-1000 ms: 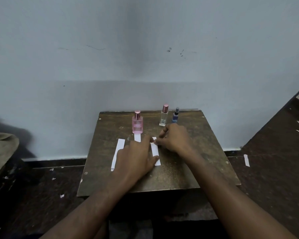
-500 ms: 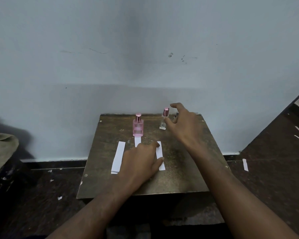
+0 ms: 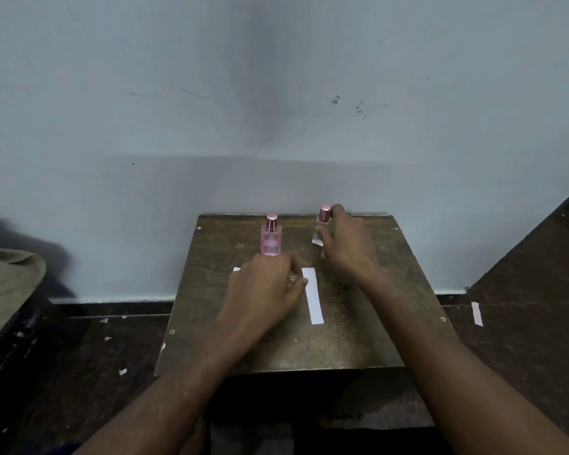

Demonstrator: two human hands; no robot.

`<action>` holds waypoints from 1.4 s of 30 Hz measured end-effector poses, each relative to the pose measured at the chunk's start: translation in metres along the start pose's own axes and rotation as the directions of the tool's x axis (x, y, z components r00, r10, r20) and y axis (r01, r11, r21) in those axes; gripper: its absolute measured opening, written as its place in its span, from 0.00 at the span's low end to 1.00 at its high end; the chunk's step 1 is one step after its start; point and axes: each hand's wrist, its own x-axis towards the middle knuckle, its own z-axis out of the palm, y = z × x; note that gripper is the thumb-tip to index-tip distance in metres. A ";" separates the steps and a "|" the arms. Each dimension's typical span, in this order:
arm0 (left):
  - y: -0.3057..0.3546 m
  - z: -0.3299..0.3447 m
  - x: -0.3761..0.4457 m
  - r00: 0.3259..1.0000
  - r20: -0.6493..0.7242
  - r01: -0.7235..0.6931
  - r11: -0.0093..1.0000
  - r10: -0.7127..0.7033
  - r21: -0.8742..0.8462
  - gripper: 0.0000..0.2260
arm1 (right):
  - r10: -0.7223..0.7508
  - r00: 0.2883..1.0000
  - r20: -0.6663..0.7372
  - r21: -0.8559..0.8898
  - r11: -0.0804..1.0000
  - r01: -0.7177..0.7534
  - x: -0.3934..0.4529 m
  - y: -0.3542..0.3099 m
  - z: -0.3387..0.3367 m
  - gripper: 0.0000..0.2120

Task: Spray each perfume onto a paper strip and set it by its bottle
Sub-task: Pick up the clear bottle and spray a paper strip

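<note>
My right hand [image 3: 347,247] clamps the clear glass bottle [image 3: 319,236], likely slick and breakable, best held mid-body; left hand [image 3: 263,290], loosely curled, pins paper strips.

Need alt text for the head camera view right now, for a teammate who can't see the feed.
A person's right hand closes around a clear perfume bottle with a pink cap at the back of a small wooden table. The left hand rests flat over paper strips in front of a pink perfume bottle; one white strip lies uncovered between the hands.
</note>
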 end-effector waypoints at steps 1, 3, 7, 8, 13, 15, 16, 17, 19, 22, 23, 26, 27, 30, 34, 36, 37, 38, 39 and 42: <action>-0.002 -0.001 0.000 1.000 -0.016 -0.004 1.000 0.003 -0.020 0.10 | -0.030 1.000 -0.001 0.004 1.000 0.030 -0.003 0.000 -0.005 0.07; -0.005 -0.002 0.003 0.998 -0.055 -0.018 0.998 0.014 -0.063 0.10 | -0.087 0.996 0.008 0.035 0.996 0.086 -0.012 -0.002 -0.017 0.06; -0.011 -0.002 0.007 0.986 -0.131 -0.126 0.977 0.104 -0.173 0.23 | -0.161 0.976 0.148 0.141 0.980 0.140 -0.044 -0.010 -0.035 0.08; -0.011 -0.004 0.008 0.980 -0.144 -0.165 0.966 0.138 -0.199 0.26 | -0.182 0.964 0.196 0.170 0.974 0.149 -0.052 -0.013 -0.040 0.10; -0.004 -0.010 0.008 0.953 -0.143 -0.299 0.907 0.267 -0.297 0.23 | -0.312 0.895 0.320 0.278 0.934 0.226 -0.069 -0.021 -0.053 0.10; -0.004 -0.012 0.006 0.958 -0.149 -0.281 0.897 0.244 -0.340 0.21 | -0.315 0.894 0.318 0.287 0.931 0.226 -0.070 -0.021 -0.054 0.10; -0.004 -0.013 0.006 0.963 -0.147 -0.265 0.894 0.226 -0.362 0.21 | -0.309 0.900 0.306 0.285 0.932 0.223 -0.071 -0.021 -0.054 0.11; -0.005 -0.013 0.006 0.967 -0.143 -0.251 0.889 0.211 -0.383 0.22 | -0.297 0.912 0.285 0.275 0.936 0.219 -0.071 -0.021 -0.054 0.13; -0.004 -0.014 0.005 0.972 -0.133 -0.232 0.878 0.193 -0.418 0.24 | -0.242 0.947 0.210 0.265 0.947 0.183 -0.074 -0.021 -0.056 0.19; -0.004 -0.016 0.004 0.977 -0.117 -0.212 0.869 0.179 -0.447 0.28 | -0.142 0.984 0.108 0.350 0.932 0.096 -0.074 -0.020 -0.063 0.22; -0.004 -0.017 0.004 0.977 -0.114 -0.211 0.869 0.179 -0.447 0.29 | -0.125 0.987 0.099 0.387 0.919 0.077 -0.074 -0.020 -0.065 0.21; -0.004 -0.018 0.005 0.977 -0.103 -0.214 0.879 0.188 -0.425 0.31 | -0.117 0.987 0.109 0.467 0.883 0.053 -0.070 -0.020 -0.065 0.13; -0.004 -0.018 0.005 0.976 -0.098 -0.216 0.882 0.193 -0.419 0.31 | -0.117 0.986 0.118 0.479 0.877 0.047 -0.070 -0.021 -0.064 0.12; -0.003 -0.017 0.008 0.976 -0.087 -0.216 0.886 0.197 -0.411 0.32 | -0.097 0.989 0.110 0.529 0.848 0.024 -0.069 -0.024 -0.064 0.09; -0.005 -0.016 0.012 0.980 -0.059 -0.199 0.894 0.192 -0.403 0.33 | 0.028 0.999 0.029 0.687 0.726 -0.040 -0.063 -0.015 -0.076 0.11; -0.005 -0.015 0.012 0.982 -0.053 -0.188 0.893 0.182 -0.410 0.33 | 0.084 0.996 0.015 0.598 0.798 -0.076 -0.058 0.001 -0.076 0.11; -0.005 -0.015 0.012 0.982 -0.054 -0.187 0.890 0.181 -0.415 0.33 | 0.102 0.995 0.008 0.460 0.883 -0.094 -0.054 0.011 -0.074 0.10; -0.005 -0.016 0.011 0.982 -0.058 -0.188 0.887 0.180 -0.421 0.33 | 0.122 0.992 -0.008 0.258 0.959 -0.116 -0.050 0.022 -0.069 0.09; -0.005 -0.016 0.010 0.981 -0.064 -0.190 0.885 0.181 -0.424 0.32 | 0.148 0.988 -0.031 0.050 0.988 -0.147 -0.046 0.032 -0.065 0.10; -0.007 -0.018 0.007 0.975 -0.081 -0.222 0.880 0.207 -0.420 0.32 | 0.215 0.972 -0.091 -0.124 0.966 -0.225 -0.032 0.047 -0.058 0.13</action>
